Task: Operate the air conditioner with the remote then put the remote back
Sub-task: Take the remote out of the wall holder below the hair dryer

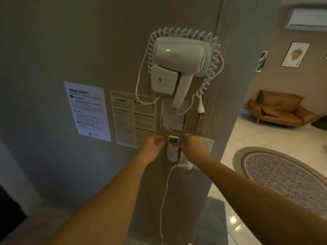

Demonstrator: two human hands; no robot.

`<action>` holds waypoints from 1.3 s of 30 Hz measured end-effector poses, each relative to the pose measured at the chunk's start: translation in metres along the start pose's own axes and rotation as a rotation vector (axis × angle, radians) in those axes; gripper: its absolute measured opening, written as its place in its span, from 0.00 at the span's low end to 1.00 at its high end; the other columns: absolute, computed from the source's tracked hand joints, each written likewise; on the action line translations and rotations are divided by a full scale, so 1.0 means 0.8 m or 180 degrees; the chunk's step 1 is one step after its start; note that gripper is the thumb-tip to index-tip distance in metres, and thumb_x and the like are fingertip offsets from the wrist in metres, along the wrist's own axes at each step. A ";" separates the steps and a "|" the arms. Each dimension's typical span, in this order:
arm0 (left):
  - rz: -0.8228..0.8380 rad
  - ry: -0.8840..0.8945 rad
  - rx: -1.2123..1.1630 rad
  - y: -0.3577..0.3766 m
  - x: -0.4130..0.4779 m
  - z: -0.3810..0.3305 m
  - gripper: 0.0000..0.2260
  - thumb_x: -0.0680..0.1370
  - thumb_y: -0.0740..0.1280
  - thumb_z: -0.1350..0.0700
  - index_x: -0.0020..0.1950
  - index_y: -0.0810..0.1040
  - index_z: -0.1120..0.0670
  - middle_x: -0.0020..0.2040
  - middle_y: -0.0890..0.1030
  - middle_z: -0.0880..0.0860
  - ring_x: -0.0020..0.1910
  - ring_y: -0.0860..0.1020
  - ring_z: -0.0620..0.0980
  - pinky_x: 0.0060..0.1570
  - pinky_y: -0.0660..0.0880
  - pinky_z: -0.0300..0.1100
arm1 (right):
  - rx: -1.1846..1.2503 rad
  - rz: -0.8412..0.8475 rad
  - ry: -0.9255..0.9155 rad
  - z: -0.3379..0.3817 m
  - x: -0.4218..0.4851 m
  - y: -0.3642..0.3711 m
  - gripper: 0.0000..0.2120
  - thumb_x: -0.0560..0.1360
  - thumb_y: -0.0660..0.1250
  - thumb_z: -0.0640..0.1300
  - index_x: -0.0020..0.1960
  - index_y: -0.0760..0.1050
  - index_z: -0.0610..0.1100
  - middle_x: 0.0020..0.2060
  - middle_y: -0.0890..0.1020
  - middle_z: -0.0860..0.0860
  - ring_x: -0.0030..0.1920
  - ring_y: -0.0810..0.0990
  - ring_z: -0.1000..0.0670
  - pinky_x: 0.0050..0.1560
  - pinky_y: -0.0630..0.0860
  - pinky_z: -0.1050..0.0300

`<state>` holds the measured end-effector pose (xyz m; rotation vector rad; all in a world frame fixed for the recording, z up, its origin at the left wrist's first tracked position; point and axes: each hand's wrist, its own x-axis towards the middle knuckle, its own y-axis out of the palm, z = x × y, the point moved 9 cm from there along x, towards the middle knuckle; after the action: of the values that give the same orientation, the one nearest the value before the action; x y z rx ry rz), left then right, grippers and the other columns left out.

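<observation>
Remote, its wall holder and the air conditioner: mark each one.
remote [173, 142]: head view, on its display.
wall holder [172, 156]: head view, on its front pocket.
air conditioner [307, 18]: head view, on its white casing.

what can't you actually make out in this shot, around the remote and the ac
- Remote, head view: its lower part is hidden inside the wall holder; display and buttons too small to read.
- Left hand and right hand: whether either touches the remote is unclear.
- Air conditioner: cut off by the right edge; on or off cannot be told.
- Wall notices: small print blurred.
</observation>
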<state>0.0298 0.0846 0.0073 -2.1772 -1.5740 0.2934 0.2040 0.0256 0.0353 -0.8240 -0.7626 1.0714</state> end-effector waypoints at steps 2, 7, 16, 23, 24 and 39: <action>-0.0022 0.0034 -0.0151 0.004 0.008 -0.002 0.16 0.83 0.69 0.55 0.71 0.79 0.55 0.66 0.82 0.52 0.66 0.79 0.51 0.65 0.73 0.44 | -0.0027 -0.0062 0.0076 -0.002 0.009 0.004 0.10 0.83 0.66 0.47 0.49 0.81 0.40 0.41 0.82 0.47 0.42 0.82 0.46 0.45 0.77 0.52; 0.0060 0.0060 -0.0278 0.018 0.018 0.002 0.14 0.84 0.67 0.53 0.69 0.81 0.53 0.64 0.84 0.52 0.65 0.80 0.51 0.67 0.75 0.50 | -0.0083 -0.0006 0.0074 0.000 0.017 0.022 0.11 0.83 0.65 0.46 0.50 0.83 0.41 0.43 0.85 0.45 0.45 0.85 0.43 0.47 0.79 0.51; -0.0102 0.0295 -0.0413 0.019 0.026 0.005 0.11 0.82 0.70 0.52 0.62 0.87 0.51 0.56 0.88 0.49 0.55 0.84 0.46 0.63 0.80 0.52 | 0.0056 -0.0164 0.0108 -0.001 0.020 0.024 0.11 0.83 0.65 0.47 0.56 0.84 0.44 0.48 0.87 0.45 0.49 0.86 0.43 0.54 0.82 0.48; -0.0225 0.0292 -0.0808 0.012 0.027 -0.005 0.13 0.82 0.71 0.52 0.65 0.85 0.52 0.59 0.87 0.48 0.61 0.83 0.47 0.67 0.78 0.51 | 0.0375 -0.0384 -0.0121 0.015 0.014 0.000 0.11 0.85 0.63 0.45 0.60 0.83 0.43 0.51 0.86 0.46 0.52 0.85 0.46 0.52 0.78 0.55; -0.0292 0.0361 -0.0888 0.005 0.026 -0.016 0.13 0.82 0.70 0.53 0.66 0.85 0.52 0.60 0.87 0.49 0.61 0.83 0.47 0.67 0.77 0.50 | 0.0501 -0.0471 -0.0169 0.021 0.015 -0.009 0.12 0.85 0.63 0.44 0.61 0.82 0.42 0.52 0.86 0.46 0.51 0.85 0.46 0.52 0.78 0.55; -0.0362 0.0276 -0.1272 -0.028 -0.031 -0.061 0.07 0.84 0.68 0.55 0.56 0.85 0.55 0.48 0.88 0.54 0.45 0.88 0.52 0.35 0.86 0.49 | 0.2275 0.0189 -0.0333 0.045 -0.036 -0.038 0.12 0.85 0.63 0.40 0.66 0.79 0.49 0.49 0.86 0.55 0.50 0.86 0.54 0.41 0.85 0.63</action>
<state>0.0233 0.0564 0.0586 -2.3356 -1.8219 -0.1647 0.1777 -0.0026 0.0755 -0.1812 -0.3876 1.3300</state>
